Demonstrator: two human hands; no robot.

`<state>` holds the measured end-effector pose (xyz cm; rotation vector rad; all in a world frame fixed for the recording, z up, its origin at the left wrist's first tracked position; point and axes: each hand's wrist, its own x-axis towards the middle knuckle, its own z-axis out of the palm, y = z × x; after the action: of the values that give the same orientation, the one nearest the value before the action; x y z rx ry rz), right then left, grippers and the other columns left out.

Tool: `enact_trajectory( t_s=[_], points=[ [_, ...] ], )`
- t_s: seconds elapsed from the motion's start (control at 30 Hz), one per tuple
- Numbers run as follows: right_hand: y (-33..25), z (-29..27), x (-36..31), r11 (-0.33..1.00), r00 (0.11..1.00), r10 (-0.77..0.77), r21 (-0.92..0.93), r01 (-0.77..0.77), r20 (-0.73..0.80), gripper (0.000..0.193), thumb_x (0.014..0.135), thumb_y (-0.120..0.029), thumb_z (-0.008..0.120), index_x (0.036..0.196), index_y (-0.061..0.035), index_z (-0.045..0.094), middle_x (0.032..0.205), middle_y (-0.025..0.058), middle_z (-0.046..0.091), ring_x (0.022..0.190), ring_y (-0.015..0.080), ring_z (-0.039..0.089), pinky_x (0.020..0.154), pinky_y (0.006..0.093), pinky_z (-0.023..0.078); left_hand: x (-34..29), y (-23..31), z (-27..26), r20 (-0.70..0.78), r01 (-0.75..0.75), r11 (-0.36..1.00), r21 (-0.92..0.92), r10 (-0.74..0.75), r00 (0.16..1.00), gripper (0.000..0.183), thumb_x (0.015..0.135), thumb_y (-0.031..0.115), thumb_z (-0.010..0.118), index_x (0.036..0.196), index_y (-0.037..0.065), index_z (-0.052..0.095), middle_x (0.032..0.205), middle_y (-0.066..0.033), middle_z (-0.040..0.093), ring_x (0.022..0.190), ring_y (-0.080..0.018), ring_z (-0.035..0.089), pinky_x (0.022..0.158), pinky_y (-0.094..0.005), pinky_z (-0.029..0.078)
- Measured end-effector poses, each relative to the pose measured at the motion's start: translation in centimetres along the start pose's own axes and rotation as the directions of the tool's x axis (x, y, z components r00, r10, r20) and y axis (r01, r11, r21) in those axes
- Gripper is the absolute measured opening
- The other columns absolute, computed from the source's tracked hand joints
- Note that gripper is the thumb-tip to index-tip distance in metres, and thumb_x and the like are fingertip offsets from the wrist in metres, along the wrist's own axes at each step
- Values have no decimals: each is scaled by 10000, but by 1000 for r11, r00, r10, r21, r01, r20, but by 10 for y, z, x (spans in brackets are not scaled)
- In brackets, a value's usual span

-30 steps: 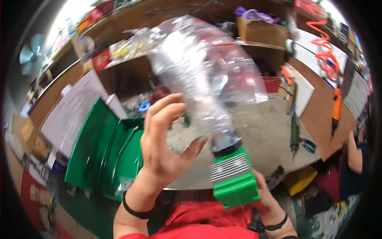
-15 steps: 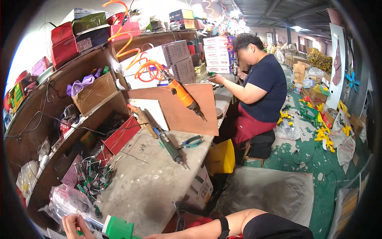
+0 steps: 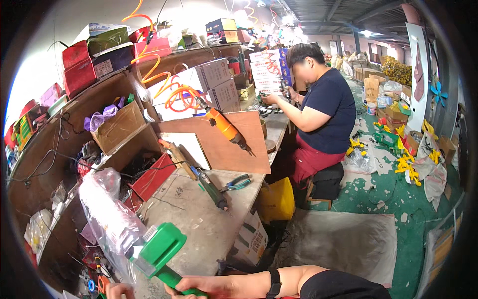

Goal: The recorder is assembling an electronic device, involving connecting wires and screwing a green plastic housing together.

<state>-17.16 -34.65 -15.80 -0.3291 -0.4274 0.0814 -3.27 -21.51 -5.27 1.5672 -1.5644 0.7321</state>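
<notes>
On the worn grey workbench (image 3: 201, 214), a dark green electric screwdriver (image 3: 212, 191) lies beside teal-handled pliers (image 3: 238, 188). My right hand (image 3: 191, 285) has its fingers wrapped round the handle of a green tool (image 3: 163, 244), upright at the bench's near left, a clear plastic bag (image 3: 107, 209) sheathing its far end. My left hand (image 3: 119, 290) is cut off at the lower edge; I cannot tell whether its fingers pinch anything.

Green tool (image 3: 162, 245), tilted; clear plastic bag (image 3: 107, 209) over far end.

Workshop: workbench (image 3: 185, 212), hanging orange tool (image 3: 222, 128)
</notes>
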Motion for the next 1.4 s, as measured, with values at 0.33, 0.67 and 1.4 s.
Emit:
enact_trajectory(
  t_s=[0.33,0.67,1.4],
  points=[
    [38,-34,14,664,766,-458,-747,-42,-450,568,906,-374,677,1352,-109,446,647,-23,455,486,82,434,418,255,371,33,49,5,-2,-412,907,88,413,911,76,900,7,601,874,0,672,710,-137,596,604,-310,538,596,-398,462],
    [-5,1,-4,438,483,-749,-886,-151,-453,528,850,-367,725,1172,-5,515,764,38,592,605,128,553,558,295,474,-6,31,33,22,-390,921,-5,390,921,186,660,104,638,841,66,646,692,-19,547,607,-184,541,539,-316,428],
    [-41,-16,-3,961,850,-275,-146,234,-449,540,951,-519,534,1214,-47,527,745,17,581,399,82,429,370,214,334,-55,24,18,253,123,842,-525,17,967,357,727,85,763,1069,88,659,867,-90,645,784,-270,633,645,-345,517]
  ],
)
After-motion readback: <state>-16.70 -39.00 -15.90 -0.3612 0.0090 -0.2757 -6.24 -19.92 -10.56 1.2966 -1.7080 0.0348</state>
